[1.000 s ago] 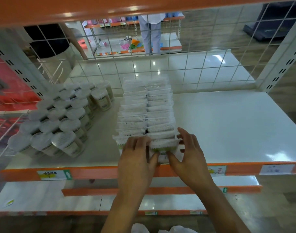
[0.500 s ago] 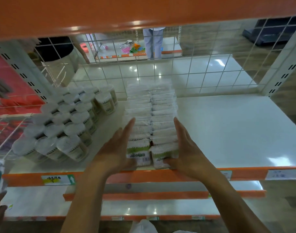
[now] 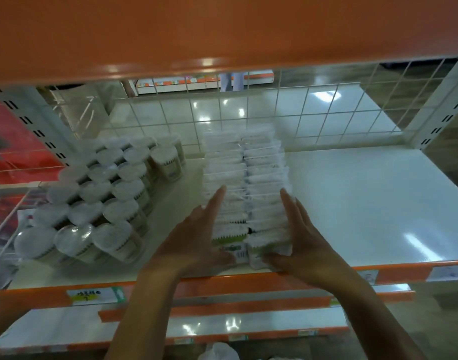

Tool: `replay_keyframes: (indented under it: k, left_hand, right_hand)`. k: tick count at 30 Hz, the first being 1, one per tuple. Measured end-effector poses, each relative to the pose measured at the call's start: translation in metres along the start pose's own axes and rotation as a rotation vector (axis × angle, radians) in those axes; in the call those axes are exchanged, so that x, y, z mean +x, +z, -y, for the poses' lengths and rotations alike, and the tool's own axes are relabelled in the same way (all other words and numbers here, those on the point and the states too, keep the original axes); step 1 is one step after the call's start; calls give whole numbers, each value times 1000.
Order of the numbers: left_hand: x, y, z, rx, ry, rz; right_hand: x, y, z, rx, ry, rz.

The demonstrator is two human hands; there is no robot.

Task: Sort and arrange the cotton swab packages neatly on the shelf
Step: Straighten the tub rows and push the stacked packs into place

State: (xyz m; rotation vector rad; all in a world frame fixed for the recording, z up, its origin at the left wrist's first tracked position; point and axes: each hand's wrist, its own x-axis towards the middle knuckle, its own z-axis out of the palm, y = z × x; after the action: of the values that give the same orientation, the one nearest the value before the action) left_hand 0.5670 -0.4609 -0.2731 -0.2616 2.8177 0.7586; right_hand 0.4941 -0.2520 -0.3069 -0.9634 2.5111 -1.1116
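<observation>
Two rows of flat, clear cotton swab packages (image 3: pixel 244 178) stand on the white shelf (image 3: pixel 365 203), running from the front edge back to the wire grid. My left hand (image 3: pixel 196 237) lies flat against the left side of the rows near the front. My right hand (image 3: pixel 300 237) presses flat against the right side. Both hands have straight fingers, with thumbs touching the green-labelled front packages (image 3: pixel 244 249). The rows are squeezed between my palms.
Round clear tubs of cotton swabs (image 3: pixel 98 201) fill the shelf's left part. A white wire grid (image 3: pixel 300 118) closes the back. An orange shelf edge (image 3: pixel 222 35) hangs overhead, and orange price rails (image 3: pixel 248 284) run below. Another person's legs (image 3: pixel 231 79) show beyond the grid.
My hands moved from gripping the front packages to lying flat along both sides of the rows. The view has come lower and closer under the upper shelf.
</observation>
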Motion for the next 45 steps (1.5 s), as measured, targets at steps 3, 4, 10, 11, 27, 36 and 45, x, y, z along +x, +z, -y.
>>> replay_keyframes:
  k: [3, 4, 10, 11, 27, 36, 45]
  left_hand:
    - [-6, -23, 0, -128, 7, -71]
    - [-5, -31, 0, -145, 21, -141]
    - [51, -42, -9, -156, -83, -351]
    - [64, -40, -10, -210, -141, -323]
    - [118, -34, -5, -390, -269, -277]
    - [170, -58, 15, -692, -356, -193]
    - [172, -56, 11, -762, -262, -174]
  right_hand:
    - [3, -19, 15, 129, 15, -25]
    - [5, -25, 20, 155, 30, -62]
    - [58, -37, 13, 176, 141, -183]
    - [69, -36, 13, 207, 163, -185]
    - [129, -23, -12, 174, 246, -193]
    - [176, -46, -8, 248, 375, -240]
    - [188, -38, -13, 362, 391, -158]
